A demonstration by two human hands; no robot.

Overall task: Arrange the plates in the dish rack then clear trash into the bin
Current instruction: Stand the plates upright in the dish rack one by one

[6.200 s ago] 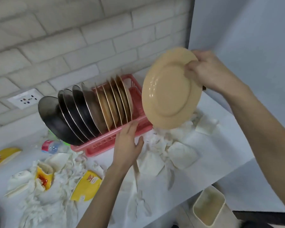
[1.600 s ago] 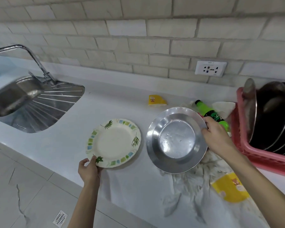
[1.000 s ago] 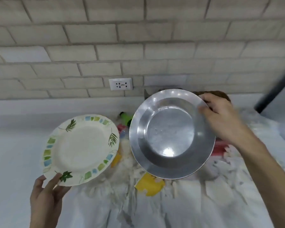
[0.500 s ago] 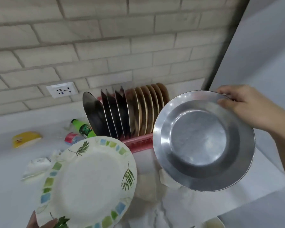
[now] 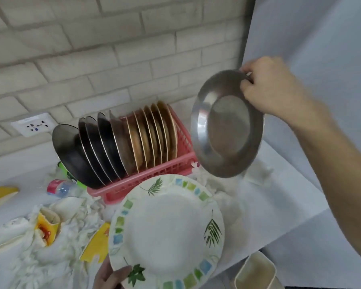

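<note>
Fingers [image 5: 251,88] of right hand [image 5: 273,88] are clamped on steel plate [image 5: 227,126] rim, beside dish rack [image 5: 154,181]; patterned plate [image 5: 167,230] is pinched by left hand [image 5: 108,277].

The rack [image 5: 171,174] stands on the table [image 5: 279,195] by the wall [image 5: 113,59], with plates [image 5: 117,147] upright in a row in it. My right hand [image 5: 267,86] holds a metal plate [image 5: 227,126] in the air just right of the rack. My left hand [image 5: 108,276] holds a printed plate [image 5: 167,230] before the rack, over tissues [image 5: 56,257]. A bottle [image 5: 59,187] lies left of the rack, a carton [image 5: 47,228] nearer me. The socket [image 5: 32,127] sits behind on the wall. The bin [image 5: 256,272] stands below the table's edge, right.
</note>
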